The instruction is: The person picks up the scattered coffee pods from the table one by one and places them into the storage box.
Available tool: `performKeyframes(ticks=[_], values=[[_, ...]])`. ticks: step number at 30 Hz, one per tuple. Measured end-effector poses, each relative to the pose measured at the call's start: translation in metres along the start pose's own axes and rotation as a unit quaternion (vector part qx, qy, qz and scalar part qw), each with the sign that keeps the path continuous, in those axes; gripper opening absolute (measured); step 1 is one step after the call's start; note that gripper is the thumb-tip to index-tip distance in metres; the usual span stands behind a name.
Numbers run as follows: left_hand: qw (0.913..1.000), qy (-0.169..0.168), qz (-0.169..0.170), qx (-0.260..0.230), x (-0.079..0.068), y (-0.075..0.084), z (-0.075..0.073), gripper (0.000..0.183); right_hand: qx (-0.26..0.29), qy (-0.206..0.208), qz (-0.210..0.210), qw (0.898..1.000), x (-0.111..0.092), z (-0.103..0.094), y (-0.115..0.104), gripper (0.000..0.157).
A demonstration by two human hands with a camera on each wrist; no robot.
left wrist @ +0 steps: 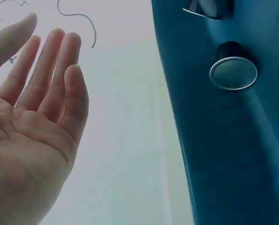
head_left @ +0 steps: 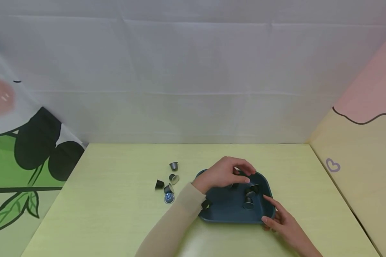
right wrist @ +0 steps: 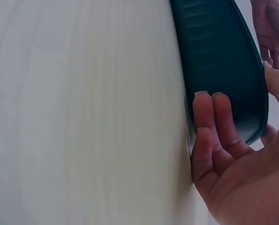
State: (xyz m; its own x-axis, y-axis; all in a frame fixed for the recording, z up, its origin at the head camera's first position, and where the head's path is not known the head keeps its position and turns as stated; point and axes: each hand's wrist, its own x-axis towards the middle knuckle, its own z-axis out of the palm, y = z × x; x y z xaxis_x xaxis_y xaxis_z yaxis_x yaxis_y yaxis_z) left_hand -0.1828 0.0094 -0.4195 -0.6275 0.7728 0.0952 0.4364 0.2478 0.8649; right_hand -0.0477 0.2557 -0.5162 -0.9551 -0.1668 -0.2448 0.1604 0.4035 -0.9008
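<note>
A dark blue tray [head_left: 225, 205] stands on the table with several coffee capsules in it. Over its far half hovers my left hand [head_left: 226, 174], fingers loosely extended and nothing between them; the left wrist view shows the bare palm [left wrist: 32, 145]. Below that hand, toward the tray's right side, lie a silver-rimmed capsule [head_left: 248, 204] and darker ones [head_left: 252, 189]. A black capsule [head_left: 206, 204] sits by the left wall, partly behind the sleeve. My right hand [head_left: 284, 223] grips the tray's near right corner, thumb at the rim and fingertips against the outer wall [right wrist: 219, 61].
Left of the tray, several loose capsules lie on the pale yellow table [head_left: 115, 207]: a grey one [head_left: 173, 166] farthest back, a black one [head_left: 159, 184], and a blue one [head_left: 169, 197] nearest. A white sheet [head_left: 193, 78] hangs behind, with printed panels at both sides.
</note>
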Motion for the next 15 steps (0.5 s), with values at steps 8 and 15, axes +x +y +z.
performKeyframes(ticks=[8,15], values=[[0.9994,0.031,0.006,0.016,-0.016,-0.001,-0.009,0.030,0.002,0.006,-0.008,1.000,-0.001,0.000,0.000,0.065],[0.9984,0.055,0.000,0.012,-0.032,0.001,-0.018,0.029,0.003,0.014,-0.016,1.000,-0.002,0.001,0.002,0.065]])
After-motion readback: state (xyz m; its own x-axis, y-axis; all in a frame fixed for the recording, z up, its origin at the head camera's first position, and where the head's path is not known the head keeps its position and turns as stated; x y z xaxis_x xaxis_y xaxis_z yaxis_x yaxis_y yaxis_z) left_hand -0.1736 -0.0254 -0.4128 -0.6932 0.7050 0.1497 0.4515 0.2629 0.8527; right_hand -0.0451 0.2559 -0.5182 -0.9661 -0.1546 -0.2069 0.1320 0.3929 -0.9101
